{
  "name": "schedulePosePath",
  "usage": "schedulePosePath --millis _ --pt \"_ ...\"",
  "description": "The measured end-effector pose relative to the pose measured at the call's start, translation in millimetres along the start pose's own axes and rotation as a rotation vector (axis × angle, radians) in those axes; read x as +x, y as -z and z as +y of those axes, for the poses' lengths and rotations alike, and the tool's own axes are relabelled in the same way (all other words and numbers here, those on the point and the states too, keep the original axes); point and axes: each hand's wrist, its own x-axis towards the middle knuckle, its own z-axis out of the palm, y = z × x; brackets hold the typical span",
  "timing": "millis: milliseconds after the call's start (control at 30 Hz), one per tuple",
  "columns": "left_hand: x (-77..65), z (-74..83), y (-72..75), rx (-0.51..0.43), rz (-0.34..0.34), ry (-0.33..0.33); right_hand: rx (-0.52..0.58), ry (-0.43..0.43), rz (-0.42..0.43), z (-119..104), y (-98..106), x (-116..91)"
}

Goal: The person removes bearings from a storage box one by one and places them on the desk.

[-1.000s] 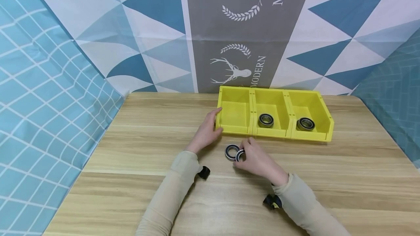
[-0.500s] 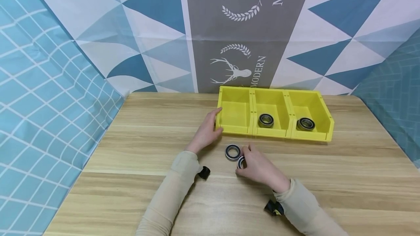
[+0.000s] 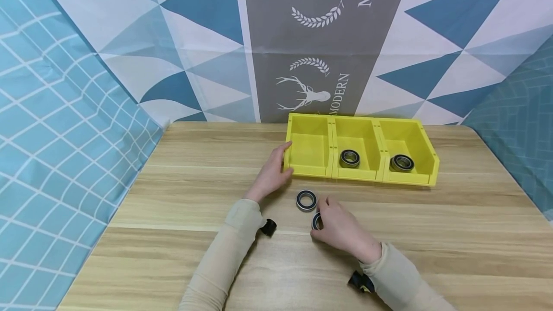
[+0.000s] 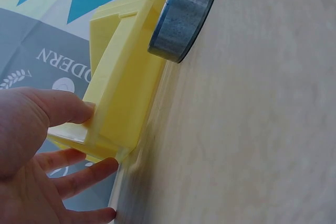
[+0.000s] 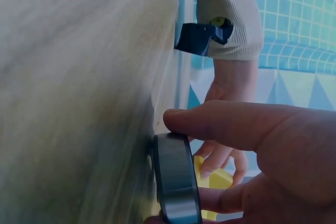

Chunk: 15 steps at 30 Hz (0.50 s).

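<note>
My right hand (image 3: 341,227) pinches a ball bearing (image 3: 317,221) between thumb and fingers, low at the wooden table. The right wrist view shows this bearing's (image 5: 177,179) steel outer side close up, under the thumb. A second bearing (image 3: 306,191) lies flat on the table just beyond, apart from the held one. With the left hand (image 3: 271,172) I grip the left end of a yellow three-compartment bin (image 3: 311,172). In the left wrist view the thumb lies on the bin's (image 4: 118,93) edge, and other fingers touch its side.
Bearings sit in the middle compartment (image 3: 350,158) and the right compartment (image 3: 402,162) of the bin. The left compartment's floor (image 3: 308,150) is bare. Black wrist mounts (image 3: 269,227) hang at both sleeves. A patterned cloth (image 3: 294,37) rises behind the table.
The right hand has drawn its bearing slightly toward me, away from the second bearing it overlapped in view. My left hand stays on the bin.
</note>
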Motion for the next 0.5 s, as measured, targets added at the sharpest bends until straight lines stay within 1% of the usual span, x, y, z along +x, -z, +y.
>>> schedulePosePath --millis 233,500 --pt "0.1 -1.0 -0.2 -0.007 0.005 -0.008 -0.022 0.041 0.005 -1.6 -4.6 -1.5" --pt "1.2 -1.8 -1.0 -0.012 0.007 -0.001 -0.01 0.015 -0.013 -3.9 -6.5 -3.1"
